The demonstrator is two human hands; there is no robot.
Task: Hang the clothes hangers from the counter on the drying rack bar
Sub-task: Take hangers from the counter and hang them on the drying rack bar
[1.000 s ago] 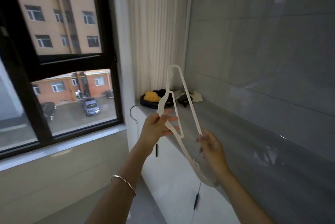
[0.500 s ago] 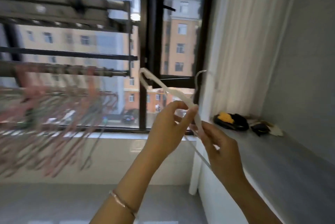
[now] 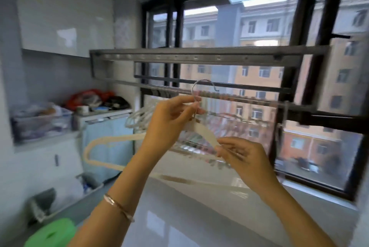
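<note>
I hold a white plastic clothes hanger (image 3: 205, 131) with a metal hook that rises just in front of the drying rack bar (image 3: 249, 99). My left hand (image 3: 169, 120) grips the hanger at its neck below the hook. My right hand (image 3: 243, 156) pinches the hanger's right shoulder. The hanger's left end loops out at the lower left. Several white and pink hangers (image 3: 139, 116) hang in a row on the bar behind my hands. The counter is out of view.
The grey metal drying rack frame (image 3: 199, 53) spans the black-framed window (image 3: 319, 26). A cluttered cabinet and washer (image 3: 107, 126) stand at the left. A green lid (image 3: 54, 232) and a dustpan (image 3: 42, 204) lie on the glossy floor.
The view has swung left from the counter to the drying rack. Both hands carried the white hanger along, turned it level and raised its hook up to the bar.
</note>
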